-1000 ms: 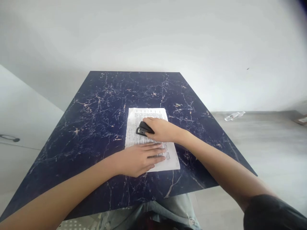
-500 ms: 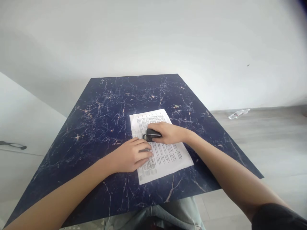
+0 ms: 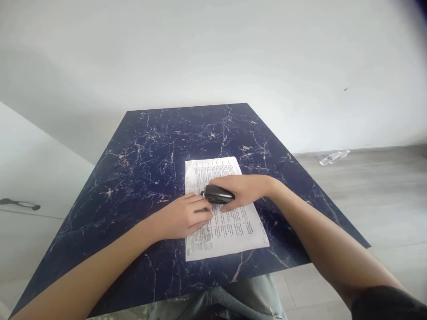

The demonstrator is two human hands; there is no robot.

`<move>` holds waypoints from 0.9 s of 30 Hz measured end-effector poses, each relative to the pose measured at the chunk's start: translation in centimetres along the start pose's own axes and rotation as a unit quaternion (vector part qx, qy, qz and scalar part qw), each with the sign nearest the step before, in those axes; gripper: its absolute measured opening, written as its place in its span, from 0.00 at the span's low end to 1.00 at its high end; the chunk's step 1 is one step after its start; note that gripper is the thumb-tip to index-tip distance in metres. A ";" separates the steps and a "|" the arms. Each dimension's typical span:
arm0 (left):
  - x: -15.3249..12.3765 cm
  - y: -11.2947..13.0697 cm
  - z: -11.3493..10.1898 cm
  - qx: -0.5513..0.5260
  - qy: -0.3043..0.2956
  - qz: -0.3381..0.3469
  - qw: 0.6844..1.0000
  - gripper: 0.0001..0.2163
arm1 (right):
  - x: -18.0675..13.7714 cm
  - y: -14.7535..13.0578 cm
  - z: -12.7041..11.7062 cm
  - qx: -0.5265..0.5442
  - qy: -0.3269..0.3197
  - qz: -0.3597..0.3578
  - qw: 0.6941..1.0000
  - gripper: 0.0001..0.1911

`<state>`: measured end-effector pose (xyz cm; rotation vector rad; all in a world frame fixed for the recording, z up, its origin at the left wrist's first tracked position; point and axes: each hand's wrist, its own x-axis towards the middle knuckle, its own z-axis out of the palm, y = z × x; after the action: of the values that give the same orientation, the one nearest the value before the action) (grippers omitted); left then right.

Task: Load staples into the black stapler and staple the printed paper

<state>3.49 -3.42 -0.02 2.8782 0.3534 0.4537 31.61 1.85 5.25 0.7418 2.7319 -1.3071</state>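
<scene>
A printed sheet of paper (image 3: 230,244) lies on the dark blue marbled table (image 3: 167,151). On its left part stands a small black stapler (image 3: 218,194), its front end pointing left towards the paper's left edge. My right hand (image 3: 245,189) is around the stapler's back end, fingers along the far side and thumb on the near side. My left hand (image 3: 187,216) rests palm down across the left edge of the paper, its fingers a little apart, with the fingertips close to the stapler's front. Whether the paper is one sheet or several cannot be seen.
A white wall (image 3: 187,53) stands behind the table. To the left is a white cabinet front with a dark handle (image 3: 20,204). A clear plastic piece (image 3: 333,157) lies on the grey floor (image 3: 350,195) at the right. My legs are under the table's near edge.
The paper has turned slightly, its near end shifting left. The stapler and my right hand have moved a little right and nearer, and more of the stapler shows. My left hand has barely moved.
</scene>
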 end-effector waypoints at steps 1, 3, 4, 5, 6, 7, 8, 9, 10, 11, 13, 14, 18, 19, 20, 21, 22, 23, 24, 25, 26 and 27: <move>-0.1 -0.1 -0.1 -0.012 -0.003 -0.003 1.000 0.08 | -0.2 0.1 -0.1 -0.006 -0.004 -0.001 1.000 0.18; -0.3 -0.2 -0.3 -0.040 -0.014 -0.004 0.999 0.09 | -0.2 0.3 -0.2 -0.027 0.008 -0.001 1.000 0.14; -0.3 -0.3 -0.4 -0.051 -0.018 -0.003 0.999 0.10 | -0.1 0.4 -0.1 -0.042 0.024 -0.005 0.999 0.11; -0.4 -0.4 -0.5 -0.057 -0.020 -0.001 0.998 0.11 | 0.1 0.5 0.1 -0.056 0.047 -0.011 0.997 0.09; -0.5 -0.4 -0.6 -0.059 -0.018 0.003 0.998 0.12 | 0.4 0.6 0.3 -0.068 0.073 -0.017 0.995 0.07; -0.5 -0.4 -0.7 -0.057 -0.014 0.007 0.998 0.11 | 0.7 0.7 0.5 -0.076 0.098 -0.022 0.992 0.06; -0.5 -0.4 -0.7 -0.054 -0.008 0.012 0.998 0.10 | 0.9 0.8 0.7 -0.079 0.118 -0.026 0.990 0.06; -0.5 -0.3 -0.7 -0.052 0.000 0.017 0.999 0.10 | 1.1 0.9 0.7 -0.076 0.131 -0.031 0.988 0.07; -0.5 -0.3 -0.7 -0.052 0.011 0.017 0.998 0.10 | 1.2 1.1 0.7 -0.066 0.138 -0.038 0.988 0.10; -0.5 -0.3 -0.8 -0.057 0.028 0.008 0.998 0.09 | 1.1 1.4 0.6 -0.050 0.139 -0.044 0.988 0.14; -0.6 -0.3 -0.9 -0.072 0.081 -0.045 0.993 0.07 | 0.5 2.0 -0.1 -0.006 0.128 -0.038 0.991 0.25; -0.7 -0.4 -0.9 -0.077 0.113 -0.092 0.986 0.05 | 0.1 2.3 -0.6 0.019 0.116 -0.026 0.993 0.29; -0.8 -1.1 -1.1 -0.068 0.157 -0.290 0.942 0.13 | -1.3 3.6 -2.2 0.122 0.042 0.001 0.992 0.26; -0.8 -1.3 -1.0 -0.066 0.141 -0.317 0.936 0.16 | -1.4 3.9 -2.4 0.147 0.030 -0.002 0.989 0.25; -0.8 -1.5 -0.9 -0.066 0.123 -0.332 0.933 0.18 | -1.5 4.1 -2.4 0.168 0.024 -0.005 0.986 0.24; -0.7 -1.6 -0.8 -0.066 0.106 -0.339 0.932 0.19 | -1.4 4.3 -2.4 0.183 0.021 -0.006 0.983 0.24; -0.7 -1.7 -0.7 -0.066 0.095 -0.342 0.932 0.19 | -1.3 4.5 -2.3 0.195 0.021 -0.004 0.981 0.23; -0.7 -1.8 -0.6 -0.068 0.087 -0.343 0.933 0.19 | -1.2 4.6 -2.2 0.204 0.021 -0.002 0.979 0.23; -0.7 -1.8 -0.5 -0.069 0.082 -0.344 0.933 0.18 | -1.1 4.6 -2.1 0.212 0.019 0.001 0.977 0.24; -0.6 -1.8 -0.5 -0.070 0.079 -0.346 0.932 0.18 | -1.1 4.7 -2.0 0.218 0.018 0.004 0.976 0.24; -0.6 -1.8 -0.5 -0.072 0.076 -0.349 0.931 0.18 | -1.0 4.7 -2.0 0.222 0.017 0.008 0.975 0.24; -0.6 -1.8 -0.5 -0.074 0.073 -0.353 0.930 0.18 | -1.0 4.7 -2.0 0.225 0.017 0.011 0.974 0.25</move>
<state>2.42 -1.77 -0.20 2.3483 1.2532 0.5189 34.88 5.43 3.28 0.8184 2.4604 -1.9531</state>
